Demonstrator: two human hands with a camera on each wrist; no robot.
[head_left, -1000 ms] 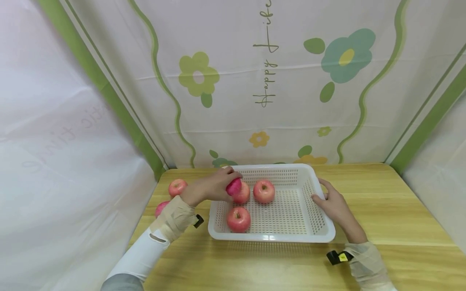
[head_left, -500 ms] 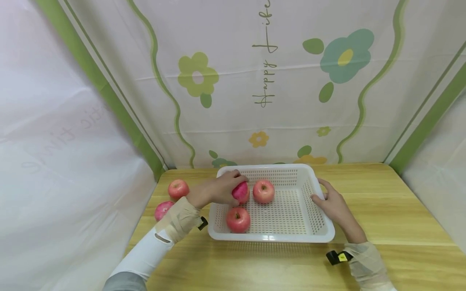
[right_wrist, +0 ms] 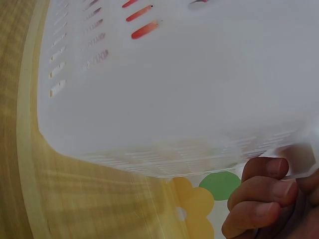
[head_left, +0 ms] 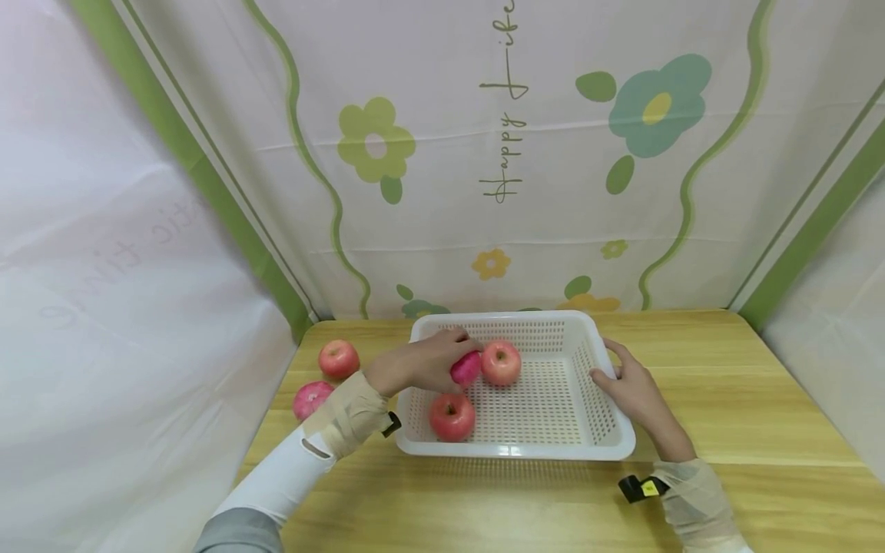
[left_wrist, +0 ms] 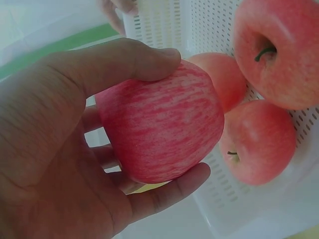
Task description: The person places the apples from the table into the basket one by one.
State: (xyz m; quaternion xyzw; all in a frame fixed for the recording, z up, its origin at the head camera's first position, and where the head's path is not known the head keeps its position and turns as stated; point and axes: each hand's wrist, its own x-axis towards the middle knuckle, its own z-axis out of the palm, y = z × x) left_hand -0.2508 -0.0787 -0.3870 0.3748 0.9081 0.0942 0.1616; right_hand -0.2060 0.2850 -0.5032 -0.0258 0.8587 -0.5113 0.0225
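A white perforated basket (head_left: 525, 453) stands on the wooden table. My left hand (head_left: 427, 361) reaches over its left rim and grips a red striped apple (head_left: 467, 369) (left_wrist: 159, 129) low inside the basket. The thumb lies over the apple's top and the fingers curl under it. It sits close beside a second apple (head_left: 501, 362), and a third apple (head_left: 452, 416) lies nearer the front. The left wrist view shows one more apple (left_wrist: 224, 79) behind the held one. My right hand (head_left: 631, 388) holds the basket's right rim, fingers (right_wrist: 259, 194) curled on it.
Two more red apples (head_left: 339, 358) (head_left: 311, 398) lie on the table left of the basket. A flowered curtain hangs behind the table and white sheets close both sides. The table's right half (head_left: 747, 384) is bare wood.
My left hand has carried the apple rightward and down, from over the left rim into the basket next to the back apple. The right hand and basket have stayed put.
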